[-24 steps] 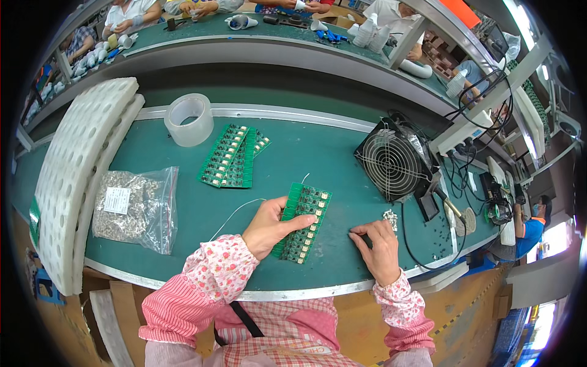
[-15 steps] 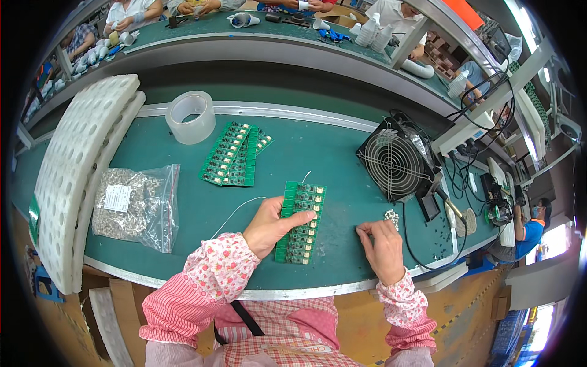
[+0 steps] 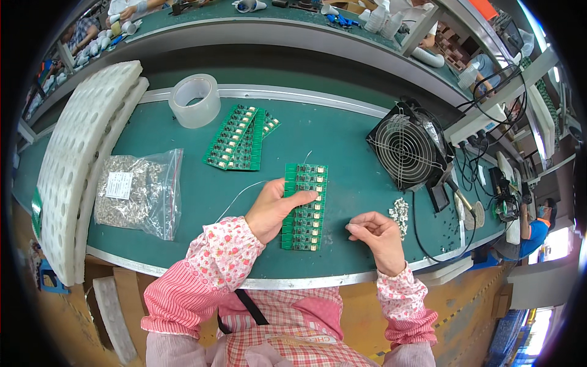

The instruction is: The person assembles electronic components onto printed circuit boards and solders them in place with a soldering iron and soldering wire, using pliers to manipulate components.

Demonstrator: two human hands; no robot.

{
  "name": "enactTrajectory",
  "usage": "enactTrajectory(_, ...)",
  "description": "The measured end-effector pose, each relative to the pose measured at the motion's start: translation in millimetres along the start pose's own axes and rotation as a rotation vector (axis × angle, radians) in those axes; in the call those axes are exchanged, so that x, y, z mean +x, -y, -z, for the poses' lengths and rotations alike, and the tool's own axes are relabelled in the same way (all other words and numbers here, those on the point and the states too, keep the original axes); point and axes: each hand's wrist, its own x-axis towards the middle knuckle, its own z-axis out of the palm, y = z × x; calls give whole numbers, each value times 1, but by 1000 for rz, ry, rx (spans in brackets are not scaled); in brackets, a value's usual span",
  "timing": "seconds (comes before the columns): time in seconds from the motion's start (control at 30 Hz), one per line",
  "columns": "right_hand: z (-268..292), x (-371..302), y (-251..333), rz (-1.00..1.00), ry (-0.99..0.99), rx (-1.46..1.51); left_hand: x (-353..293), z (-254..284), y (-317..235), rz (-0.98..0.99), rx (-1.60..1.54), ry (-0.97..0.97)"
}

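My left hand [image 3: 269, 211] is closed on the left edge of a green circuit board panel [image 3: 304, 235], its thumb lying across the top. The panel carries a column of small white connectors and black parts. A thin pale wire [image 3: 237, 200] runs out from beneath my left hand, and a short end pokes up past the panel's far edge. To the right of the panel, apart from it, my right hand [image 3: 380, 240] holds thumb and forefinger pinched together; whatever is between them is too small to make out. Just beyond that hand lies a pile of small white connectors [image 3: 399, 217].
More circuit board panels [image 3: 235, 144] overlap near a clear tape roll [image 3: 194, 101]. At left are a bag of connectors [image 3: 137, 196] and white foam trays [image 3: 79, 153]. A black fan [image 3: 403, 150], soldering iron [image 3: 460, 194] and cables stand right. Co-workers sit beyond the far bench.
My right hand has come left, away from the connector pile, and its fingers are now pinched. More of the pile shows. My left hand still grips the panel; the whole view has shifted slightly.
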Motion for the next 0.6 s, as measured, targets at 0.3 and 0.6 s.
enactTrajectory(0.3, -25, 10, 17, 53, -17, 155, -3, -4, 1, 14, 58, -6)
enactTrajectory(0.6, -63, 39, 6, 192, -111, 478, -5, -12, 10, -170, 183, -20)
